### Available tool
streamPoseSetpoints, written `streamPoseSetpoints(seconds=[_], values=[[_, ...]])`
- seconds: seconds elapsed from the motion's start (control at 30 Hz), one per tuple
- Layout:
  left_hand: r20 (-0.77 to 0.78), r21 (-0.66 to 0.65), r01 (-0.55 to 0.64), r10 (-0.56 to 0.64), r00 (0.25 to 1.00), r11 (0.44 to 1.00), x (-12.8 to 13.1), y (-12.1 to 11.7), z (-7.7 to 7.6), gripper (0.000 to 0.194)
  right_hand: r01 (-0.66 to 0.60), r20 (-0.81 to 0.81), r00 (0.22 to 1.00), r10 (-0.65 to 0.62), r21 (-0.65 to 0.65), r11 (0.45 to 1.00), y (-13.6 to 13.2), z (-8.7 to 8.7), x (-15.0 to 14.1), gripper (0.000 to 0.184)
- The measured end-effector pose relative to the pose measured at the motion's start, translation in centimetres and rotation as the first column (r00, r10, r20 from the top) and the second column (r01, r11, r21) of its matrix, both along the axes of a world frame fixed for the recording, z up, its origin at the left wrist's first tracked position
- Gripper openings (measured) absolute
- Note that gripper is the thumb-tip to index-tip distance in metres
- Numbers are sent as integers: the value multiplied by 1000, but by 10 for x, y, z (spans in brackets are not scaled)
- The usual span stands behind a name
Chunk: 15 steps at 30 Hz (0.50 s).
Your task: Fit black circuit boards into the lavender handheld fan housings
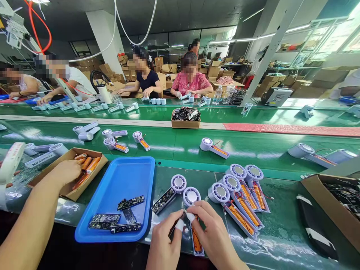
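Note:
My left hand [166, 238] is closed on a dark, narrow circuit board, mostly hidden by the fingers. White finger cots cover some of my fingertips. My right hand [211, 233] pinches at the board's upper end, against my left fingertips; what it grips is too small to make out. Beneath the hands lies a lilac handheld fan [191, 196] with an orange battery [197, 240] in its open handle. Beside it, another fan [178, 183] has a black circuit board [163, 200] over its handle. Several open fans [236, 195] with batteries and red wires lie to the right.
A blue tray [112, 176] holds several circuit boards. A co-worker's hand [69, 170] reaches into a battery box [98, 165] at left. A board-filled carton [323, 202] and black pouch [315, 225] lie right. Fans rest on the green conveyor [174, 146]; people sit opposite.

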State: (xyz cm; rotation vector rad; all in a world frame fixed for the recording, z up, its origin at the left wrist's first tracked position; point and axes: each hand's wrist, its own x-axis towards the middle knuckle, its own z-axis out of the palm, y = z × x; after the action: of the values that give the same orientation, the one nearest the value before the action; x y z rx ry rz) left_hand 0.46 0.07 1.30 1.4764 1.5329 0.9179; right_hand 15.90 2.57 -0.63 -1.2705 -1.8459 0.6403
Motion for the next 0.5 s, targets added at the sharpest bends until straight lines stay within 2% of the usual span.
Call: streamPoseSetpoints(seconds=[0.1, 0.17, 0.27, 0.4, 0.5], values=[[-66, 91, -41, 47, 997, 995, 1, -1, -4, 33, 15, -22, 1000, -15, 21, 1000, -2, -2, -2, 23], [-118, 107, 15, -2, 993, 994, 0, -1, -5, 34, 8, -60, 998, -10, -27, 1000, -4, -2, -3, 21], [-151, 42, 110, -102, 983, 993, -3, 3, -1, 36, -10, -108, 994, -1, -95, 995, -5, -3, -5, 19], [-89, -34, 147, -149, 985, 989, -10, 7, 7, 35, -26, -123, 992, 12, -106, 994, -2, -4, -1, 20], [-31, -85, 140, -143, 989, 987, -16, 9, 8, 33, -131, -157, 982, 106, -157, 979, 4, 2, 5, 26]])
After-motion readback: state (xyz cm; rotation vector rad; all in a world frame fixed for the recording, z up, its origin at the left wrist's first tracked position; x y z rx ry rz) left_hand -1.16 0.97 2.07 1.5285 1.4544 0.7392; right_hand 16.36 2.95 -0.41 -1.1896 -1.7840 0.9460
